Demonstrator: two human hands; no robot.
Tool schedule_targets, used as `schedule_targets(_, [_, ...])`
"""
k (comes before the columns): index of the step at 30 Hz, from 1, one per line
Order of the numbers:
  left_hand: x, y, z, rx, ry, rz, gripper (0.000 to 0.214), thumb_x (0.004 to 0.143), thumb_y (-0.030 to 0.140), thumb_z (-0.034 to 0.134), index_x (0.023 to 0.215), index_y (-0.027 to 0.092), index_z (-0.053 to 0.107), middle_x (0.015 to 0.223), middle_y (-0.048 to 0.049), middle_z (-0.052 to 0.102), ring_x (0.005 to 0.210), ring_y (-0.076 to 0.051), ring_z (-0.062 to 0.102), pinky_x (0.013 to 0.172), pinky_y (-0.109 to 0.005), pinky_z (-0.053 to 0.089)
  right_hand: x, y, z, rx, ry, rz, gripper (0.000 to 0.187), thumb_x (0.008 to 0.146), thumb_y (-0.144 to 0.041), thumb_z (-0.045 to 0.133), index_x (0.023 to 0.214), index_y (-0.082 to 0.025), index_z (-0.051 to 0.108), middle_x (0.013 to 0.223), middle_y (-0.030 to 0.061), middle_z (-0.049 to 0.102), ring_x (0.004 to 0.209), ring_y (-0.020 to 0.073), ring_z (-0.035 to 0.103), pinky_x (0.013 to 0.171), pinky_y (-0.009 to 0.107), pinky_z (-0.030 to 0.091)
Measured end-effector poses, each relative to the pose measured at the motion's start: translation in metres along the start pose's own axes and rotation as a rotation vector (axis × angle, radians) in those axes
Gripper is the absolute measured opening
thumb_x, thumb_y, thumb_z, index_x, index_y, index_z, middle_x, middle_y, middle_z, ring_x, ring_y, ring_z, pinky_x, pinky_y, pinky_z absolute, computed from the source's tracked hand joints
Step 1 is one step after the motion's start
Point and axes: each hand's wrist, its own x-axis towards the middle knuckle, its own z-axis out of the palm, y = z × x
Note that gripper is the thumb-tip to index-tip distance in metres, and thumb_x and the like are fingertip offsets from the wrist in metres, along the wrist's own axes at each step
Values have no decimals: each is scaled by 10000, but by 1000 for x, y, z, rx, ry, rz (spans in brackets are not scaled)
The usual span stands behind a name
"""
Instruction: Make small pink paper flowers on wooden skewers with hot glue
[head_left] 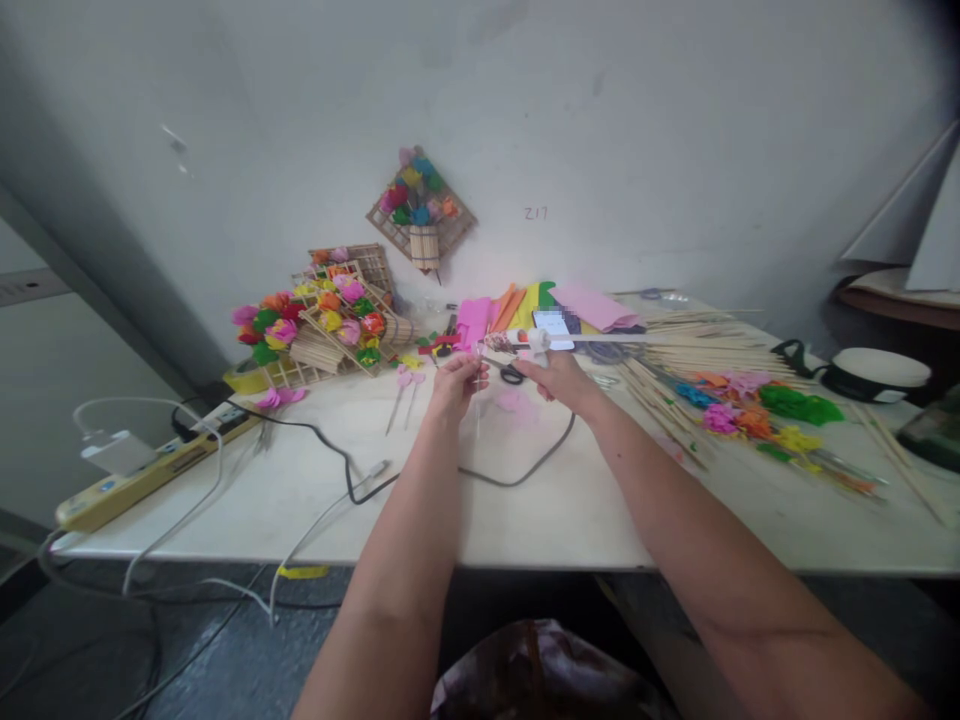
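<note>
Near the middle of the table, my left hand [459, 382] is closed in a pinch on a thin pale stick [478, 410], which hangs below the fingers. What sits at its top is too small to make out. My right hand [555, 376] is closed round a white glue gun [538, 341], the handle hidden in the palm. Its nozzle points left, and a long white glue stick [600, 338] runs out of its back. Black-handled scissors [512, 374] show between the hands. Pale pink paper pieces [514, 402] lie below them. Two pink-topped stems [405, 385] lie left of my left hand.
Paper-flower bamboo pieces [349, 320] crowd the left back; another hangs on the wall [424, 212]. A black cord [510, 484] loops across the table to a power strip [157, 470]. Coloured paper [517, 305], a phone [553, 328], bamboo sticks [705, 345] and paper flowers [750, 405] lie behind and right.
</note>
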Motion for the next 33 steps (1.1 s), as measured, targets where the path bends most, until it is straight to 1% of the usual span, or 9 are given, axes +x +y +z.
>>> schedule_targets(5, [1,0,-1,-11,14,9,208,586,207,728,683,115,568,612,-22,613,497,-78,552,489,-204,441,1,1,-1,-7,-16,-9,344,718,-491,582,806,-159,596,525,-25,482,374,86,407,348,218,326])
schedule_targets(10, [1,0,-1,-41,17,14,236,567,219,738,689,116,565,617,-14,614,505,-76,559,492,-196,446,-2,-3,-3,5,-5,1,333,709,-464,598,844,-160,598,502,-36,469,377,82,392,356,209,314])
schedule_targets(15, [0,1,1,-45,39,4,232,572,219,732,683,119,555,597,-8,612,487,-75,555,495,-199,451,-2,-4,-4,-16,-7,25,355,703,-475,599,852,-153,589,496,-42,460,380,80,400,362,205,323])
schedule_targets(21, [0,2,2,-10,43,19,239,566,227,735,693,115,566,596,-12,614,484,-79,555,483,-204,448,-3,-7,-2,-16,-39,-2,371,704,-475,600,875,-146,601,493,-37,472,376,80,395,360,208,331])
schedule_targets(26, [1,0,1,15,53,34,265,556,236,744,724,108,584,598,-12,615,476,-73,542,448,-190,419,-3,-6,0,-26,-65,-13,355,719,-444,592,891,-134,617,540,-24,505,369,69,386,361,211,335])
schedule_targets(30, [0,-1,2,32,40,36,275,556,257,747,716,110,579,605,-10,613,477,-67,535,443,-185,407,-1,-3,2,-35,-54,-61,370,730,-431,585,960,-142,613,559,-26,513,379,71,395,366,206,340])
schedule_targets(33, [0,0,3,47,28,34,275,553,259,748,700,109,572,610,-12,611,483,-66,535,450,-188,411,0,-1,3,-34,-30,-56,394,732,-448,579,980,-143,609,590,-18,532,379,70,398,369,209,350])
